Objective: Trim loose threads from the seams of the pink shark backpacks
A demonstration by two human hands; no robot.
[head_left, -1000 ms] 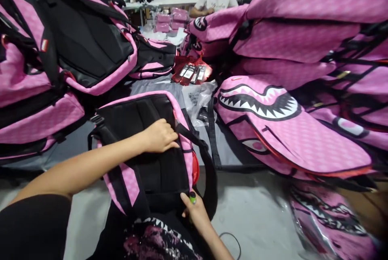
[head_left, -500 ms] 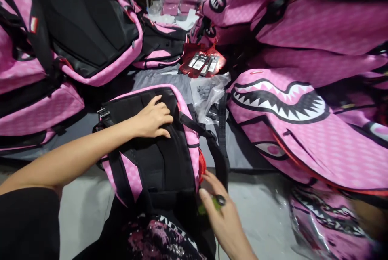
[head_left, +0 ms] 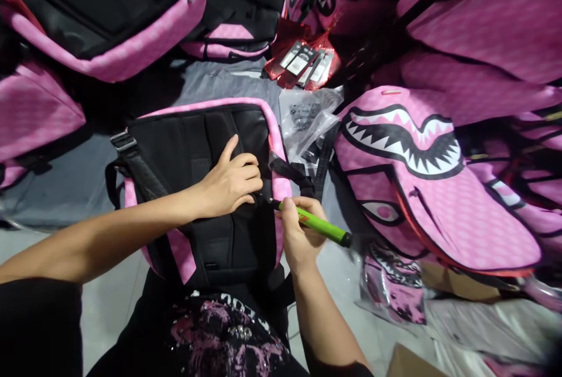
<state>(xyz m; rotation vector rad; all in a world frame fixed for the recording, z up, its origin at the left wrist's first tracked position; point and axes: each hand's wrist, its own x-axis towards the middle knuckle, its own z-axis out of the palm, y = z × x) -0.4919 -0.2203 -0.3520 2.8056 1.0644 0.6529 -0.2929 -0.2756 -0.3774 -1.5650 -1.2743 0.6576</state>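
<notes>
A backpack (head_left: 175, 148) with a black padded back and pink trim lies back-side up in front of me. My left hand (head_left: 230, 184) rests on that black panel, thumb apart from the bent fingers, with nothing visible gripped in it. In my right hand (head_left: 301, 236), at the bag's right pink edge, is a slim green pen-shaped tool (head_left: 322, 226) with a black rear end. Its thin tip points left at the panel, close to my left fingertips. Whether the tip touches the fabric I cannot tell. A black strap (head_left: 302, 177) lies just above the right hand.
Another pink backpack (head_left: 478, 207) with a shark-mouth print lies to the right. Black and pink bags (head_left: 144, 49) are stacked at upper left. Hang tags (head_left: 301, 61) on red foil and a clear plastic bag (head_left: 307, 119) lie behind the backpack on a grey surface (head_left: 48, 201).
My right hand has come up from the bag's lower right corner to its right edge, bringing the green tool over the panel. My left hand stays on the panel. The view has tipped downward.
</notes>
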